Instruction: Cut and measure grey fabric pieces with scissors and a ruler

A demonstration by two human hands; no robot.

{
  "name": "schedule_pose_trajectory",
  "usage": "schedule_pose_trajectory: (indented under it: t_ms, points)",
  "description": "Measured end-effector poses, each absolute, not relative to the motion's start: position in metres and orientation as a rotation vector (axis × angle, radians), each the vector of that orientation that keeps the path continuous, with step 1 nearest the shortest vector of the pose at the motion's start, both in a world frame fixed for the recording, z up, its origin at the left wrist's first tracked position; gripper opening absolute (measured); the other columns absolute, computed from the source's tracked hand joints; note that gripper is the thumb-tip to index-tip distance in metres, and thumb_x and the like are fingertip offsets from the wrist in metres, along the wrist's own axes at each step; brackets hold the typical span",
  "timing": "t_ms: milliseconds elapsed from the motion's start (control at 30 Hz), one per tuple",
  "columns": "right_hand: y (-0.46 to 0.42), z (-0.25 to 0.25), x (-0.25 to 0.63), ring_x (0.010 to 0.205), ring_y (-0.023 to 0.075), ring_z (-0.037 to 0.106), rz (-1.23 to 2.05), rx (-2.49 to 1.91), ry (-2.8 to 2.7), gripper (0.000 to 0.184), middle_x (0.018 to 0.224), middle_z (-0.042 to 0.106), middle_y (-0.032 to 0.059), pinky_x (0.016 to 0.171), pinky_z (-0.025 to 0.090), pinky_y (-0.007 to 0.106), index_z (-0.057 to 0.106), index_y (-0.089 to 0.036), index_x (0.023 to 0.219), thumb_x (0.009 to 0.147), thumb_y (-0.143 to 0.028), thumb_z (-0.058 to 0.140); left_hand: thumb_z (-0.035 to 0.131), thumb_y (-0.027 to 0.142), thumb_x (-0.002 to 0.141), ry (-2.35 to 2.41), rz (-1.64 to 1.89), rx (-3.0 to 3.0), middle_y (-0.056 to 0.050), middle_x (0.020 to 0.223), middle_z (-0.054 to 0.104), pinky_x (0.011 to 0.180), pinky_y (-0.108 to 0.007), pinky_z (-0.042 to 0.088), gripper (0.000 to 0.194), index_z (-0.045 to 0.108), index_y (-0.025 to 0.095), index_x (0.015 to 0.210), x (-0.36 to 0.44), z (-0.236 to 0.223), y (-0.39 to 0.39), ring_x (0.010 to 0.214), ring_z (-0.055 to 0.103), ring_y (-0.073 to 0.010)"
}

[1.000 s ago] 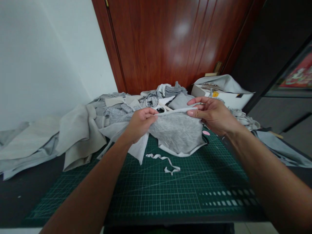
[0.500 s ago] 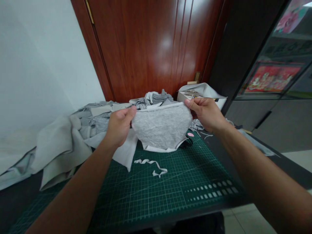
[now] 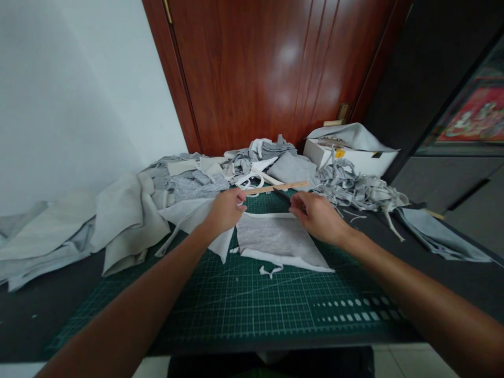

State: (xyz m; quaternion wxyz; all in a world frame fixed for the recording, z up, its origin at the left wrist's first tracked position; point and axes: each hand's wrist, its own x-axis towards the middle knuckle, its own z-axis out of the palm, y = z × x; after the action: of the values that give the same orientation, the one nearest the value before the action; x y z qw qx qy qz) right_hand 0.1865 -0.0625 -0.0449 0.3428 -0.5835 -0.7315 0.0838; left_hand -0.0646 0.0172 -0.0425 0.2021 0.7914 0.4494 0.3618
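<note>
A piece of light grey fabric (image 3: 281,239) with white edges lies spread on the green cutting mat (image 3: 252,310), just below both hands. My left hand (image 3: 224,211) is closed at the left end of a wooden ruler (image 3: 287,186). A bit of white shows at its fingertips, but what they pinch is unclear. In my right hand (image 3: 317,214) is a slim black tool, apparently scissors (image 3: 282,196), pointing up and left toward the ruler. The fingers partly hide its handles. A small white curled scrap (image 3: 271,271) lies at the fabric's front edge.
Heaped grey and white cloth (image 3: 129,220) lines the left and back of the table. Tangled grey strips (image 3: 354,186) lie at right, before a white box (image 3: 364,161). Folded grey fabric (image 3: 441,233) sits at the right edge. A wooden door (image 3: 244,73) stands behind.
The grey fabric, held stretched between both hands before, now lies on the mat, partly over the white scrap. My right hand has taken up the black tool. The view has shifted.
</note>
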Motion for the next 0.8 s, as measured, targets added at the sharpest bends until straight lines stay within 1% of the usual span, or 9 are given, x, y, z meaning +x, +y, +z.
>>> schedule_pose_trajectory:
  t_ms: [67,200,333,433,533,633,667,733,800]
  points:
    - [-0.087,-0.05,0.171,0.096,0.0272,0.072,0.276,-1.418,-2.078,0.009,0.102,0.079,0.0102,0.089,0.053,0.037,0.074,-0.018,0.1,0.092,-0.015,0.071,0.063,0.005,0.075,1.16,1.006,2.3,-0.003,0.097,0.072,0.085,-0.031,0.05,0.021,0.07,0.02,0.088,-0.057,-0.043,0.005,0.088,0.065,-0.0179]
    - [-0.135,-0.064,0.151,0.104,0.0313,0.073,0.337,-1.264,-2.391,0.022,0.113,0.076,0.0181,0.093,0.058,0.046,0.071,-0.013,0.117,0.102,-0.013,0.055,0.055,0.003,0.084,0.751,0.592,2.454,-0.003,0.096,0.074,0.09,-0.036,0.052,0.026,0.071,0.021,0.092,-0.04,-0.052,-0.02,0.094,0.068,-0.0204]
    - [-0.164,-0.08,0.148,0.097,0.0285,0.075,0.349,-1.345,-2.312,0.028,0.11,0.077,0.0142,0.084,0.062,0.042,0.068,-0.017,0.125,0.104,-0.013,0.05,0.055,0.0,0.084,0.804,0.551,2.357,-0.007,0.109,0.076,0.09,-0.036,0.055,0.03,0.07,0.019,0.102,-0.035,-0.073,-0.022,0.099,0.071,-0.0202]
    - [-0.177,-0.087,0.15,0.083,0.0266,0.075,0.356,-1.417,-2.315,0.026,0.1,0.077,0.0113,0.075,0.062,0.039,0.071,-0.018,0.121,0.102,-0.014,0.053,0.059,0.003,0.084,0.82,0.536,2.292,-0.008,0.111,0.074,0.084,-0.034,0.057,0.027,0.069,0.017,0.104,-0.035,-0.08,-0.015,0.095,0.071,-0.0188]
    - [-0.188,-0.089,0.151,0.087,0.0292,0.074,0.288,-1.415,-2.39,0.029,0.103,0.077,0.0133,0.077,0.064,0.042,0.073,-0.016,0.123,0.101,-0.015,0.055,0.074,0.014,0.08,0.857,0.465,2.273,-0.009,0.117,0.07,0.083,-0.035,0.058,0.025,0.07,0.016,0.105,-0.036,-0.077,-0.015,0.092,0.071,-0.0199]
    - [-0.197,-0.09,0.155,0.108,0.0353,0.074,0.17,-1.356,-2.425,0.032,0.121,0.078,0.0167,0.093,0.065,0.051,0.075,-0.016,0.129,0.101,-0.018,0.06,0.089,0.039,0.074,0.868,0.374,2.416,-0.014,0.139,0.064,0.106,-0.046,0.052,0.059,0.068,0.019,0.125,-0.037,-0.072,-0.023,0.123,0.066,-0.0297]
    - [-0.199,-0.09,0.158,0.117,0.037,0.073,0.133,-1.317,-2.438,0.034,0.13,0.077,0.0166,0.099,0.063,0.054,0.074,-0.017,0.132,0.101,-0.02,0.061,0.09,0.047,0.072,0.865,0.312,2.487,-0.016,0.151,0.058,0.117,-0.051,0.044,0.075,0.063,0.02,0.137,-0.038,-0.071,-0.026,0.139,0.056,-0.0345]
    - [-0.202,-0.089,0.166,0.131,0.0375,0.068,0.098,-1.195,-2.499,0.038,0.144,0.073,0.0128,0.109,0.06,0.053,0.072,-0.018,0.139,0.102,-0.022,0.062,0.089,0.061,0.067,0.858,0.119,2.591,-0.018,0.173,0.033,0.128,-0.063,0.021,0.109,0.044,0.023,0.159,-0.042,-0.07,-0.029,0.161,0.026,-0.0419]
    - [-0.204,-0.087,0.175,0.14,0.0347,0.063,0.109,-1.059,-2.593,0.04,0.149,0.069,0.008,0.115,0.058,0.049,0.07,-0.017,0.143,0.103,-0.021,0.062,0.086,0.072,0.064,0.85,-0.078,2.632,-0.018,0.181,0.006,0.129,-0.069,0.003,0.133,0.022,0.024,0.17,-0.047,-0.071,-0.03,0.166,0.001,-0.0441]
